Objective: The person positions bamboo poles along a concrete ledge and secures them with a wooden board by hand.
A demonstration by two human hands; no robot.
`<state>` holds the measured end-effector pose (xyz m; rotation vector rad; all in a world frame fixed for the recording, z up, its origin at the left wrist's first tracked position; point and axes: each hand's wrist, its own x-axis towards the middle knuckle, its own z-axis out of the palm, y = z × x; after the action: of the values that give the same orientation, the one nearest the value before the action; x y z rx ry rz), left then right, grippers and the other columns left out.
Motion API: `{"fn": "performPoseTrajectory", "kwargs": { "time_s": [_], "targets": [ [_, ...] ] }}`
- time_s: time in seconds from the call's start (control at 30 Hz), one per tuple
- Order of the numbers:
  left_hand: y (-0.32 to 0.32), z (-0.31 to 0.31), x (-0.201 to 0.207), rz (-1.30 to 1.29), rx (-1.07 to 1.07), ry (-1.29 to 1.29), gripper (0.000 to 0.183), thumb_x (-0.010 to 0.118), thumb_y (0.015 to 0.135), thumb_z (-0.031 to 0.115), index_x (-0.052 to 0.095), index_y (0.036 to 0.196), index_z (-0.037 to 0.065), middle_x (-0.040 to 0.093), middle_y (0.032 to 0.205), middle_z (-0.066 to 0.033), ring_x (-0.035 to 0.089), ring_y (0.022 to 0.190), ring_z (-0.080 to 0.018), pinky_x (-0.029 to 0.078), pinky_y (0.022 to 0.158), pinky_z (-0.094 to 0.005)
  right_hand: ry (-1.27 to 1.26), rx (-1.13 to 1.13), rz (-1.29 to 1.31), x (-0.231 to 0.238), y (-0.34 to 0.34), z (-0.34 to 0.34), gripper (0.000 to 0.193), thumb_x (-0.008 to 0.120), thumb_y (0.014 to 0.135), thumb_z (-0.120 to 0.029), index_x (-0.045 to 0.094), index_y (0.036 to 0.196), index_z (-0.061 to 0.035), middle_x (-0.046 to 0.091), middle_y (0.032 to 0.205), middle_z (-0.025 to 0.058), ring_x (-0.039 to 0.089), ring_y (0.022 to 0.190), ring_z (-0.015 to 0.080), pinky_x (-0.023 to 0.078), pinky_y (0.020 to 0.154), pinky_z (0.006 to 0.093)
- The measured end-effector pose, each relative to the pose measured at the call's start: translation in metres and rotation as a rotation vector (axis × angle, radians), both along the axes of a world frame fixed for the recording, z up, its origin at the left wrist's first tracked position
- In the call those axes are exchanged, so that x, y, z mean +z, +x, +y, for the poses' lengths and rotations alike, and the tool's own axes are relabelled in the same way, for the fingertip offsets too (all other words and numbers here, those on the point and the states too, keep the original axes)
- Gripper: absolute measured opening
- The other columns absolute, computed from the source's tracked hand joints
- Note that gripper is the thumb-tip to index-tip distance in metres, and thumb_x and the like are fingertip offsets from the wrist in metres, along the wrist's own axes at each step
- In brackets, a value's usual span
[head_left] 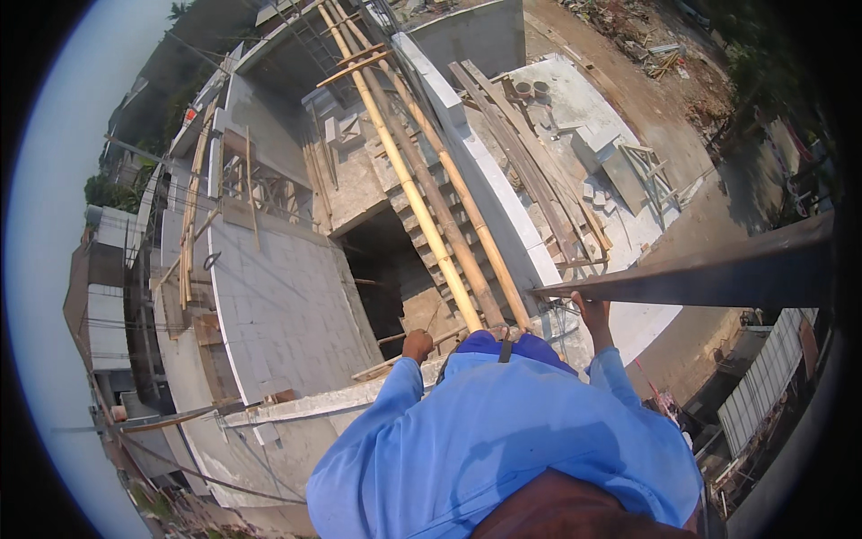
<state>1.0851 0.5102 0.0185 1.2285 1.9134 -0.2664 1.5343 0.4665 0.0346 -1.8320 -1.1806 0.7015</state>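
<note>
My left hand (417, 345) is closed in a fist in front of my body, beside the top of a low wall; whatever it may hold is too small to make out. My right hand (593, 316) grips the lower edge of a long dark metal beam (709, 274), close to its narrow-looking end. The beam stretches away to the right edge of the view. Several bamboo poles (409, 184) run from just in front of my waist toward the far side, above a concrete stairway (446, 256).
A dark opening (373, 269) drops beside the stairs. A pale block wall (283, 296) stands left, and a white-topped wall (489, 171) runs along the right of the poles. Wooden planks (530, 162), buckets (532, 89) and pale blocks (597, 139) lie on the right slab.
</note>
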Motion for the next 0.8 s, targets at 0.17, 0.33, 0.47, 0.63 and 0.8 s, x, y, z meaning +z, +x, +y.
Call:
{"fn": "performPoseTrajectory", "kwargs": {
  "time_s": [0.17,0.33,0.47,0.63,0.8],
  "targets": [
    [0.004,0.0,0.004,-0.002,0.137,-0.113,0.03,0.057,0.078,0.013,0.066,0.102,-0.002,0.066,0.101,-0.0239,0.067,0.087,-0.0357,0.053,0.077,-0.042,-0.008,-0.022,0.012,0.0,-0.001,-0.003,0.041,0.074,0.079,-0.024,0.06,0.109,0.0002,0.063,0.101,0.0145,0.059,0.098,0.0295,0.043,0.089,0.0395],
    [-0.011,0.021,-0.011,0.052,-0.442,-0.082,0.029,0.054,0.078,0.01,0.066,0.102,-0.002,0.065,0.105,-0.0238,0.066,0.093,-0.0364,0.052,0.08,-0.0424,-0.064,0.031,-0.095,-0.038,0.009,-0.01,0.054,0.077,0.076,-0.022,0.054,0.12,0.0012,0.06,0.11,0.0171,0.057,0.105,0.0293,0.043,0.092,0.0397],
    [-0.043,0.054,-0.032,0.101,-0.449,0.051,0.034,0.045,0.081,0.011,0.065,0.104,-0.002,0.064,0.106,-0.0259,0.062,0.1,-0.0388,0.051,0.084,-0.0424,-0.026,0.085,-0.298,-0.047,-0.007,0.005,0.044,0.076,0.073,-0.019,0.06,0.11,-0.0019,0.063,0.104,0.0151,0.058,0.1,0.0319,0.043,0.09,0.042],
    [0.009,0.104,0.011,-0.036,-0.183,0.071,0.035,0.042,0.085,0.017,0.065,0.106,-0.001,0.066,0.099,-0.0255,0.067,0.087,-0.0361,0.051,0.08,-0.0422,-0.302,-0.03,-0.282,-0.022,0.012,-0.007,0.039,0.072,0.076,-0.026,0.063,0.107,-0.0048,0.065,0.103,0.0163,0.059,0.103,0.0321,0.044,0.091,0.0404],
    [-0.04,0.119,-0.057,-0.03,-0.769,0.36,0.03,0.047,0.086,0.018,0.067,0.101,0.001,0.066,0.085,-0.02,0.066,0.071,-0.0306,0.051,0.063,-0.0393,-0.375,-0.157,-0.195,-0.008,0.0,-0.008,0.036,0.066,0.079,-0.028,0.065,0.103,-0.0019,0.066,0.103,0.0172,0.06,0.102,0.029,0.043,0.091,0.0387]
  ]
}}
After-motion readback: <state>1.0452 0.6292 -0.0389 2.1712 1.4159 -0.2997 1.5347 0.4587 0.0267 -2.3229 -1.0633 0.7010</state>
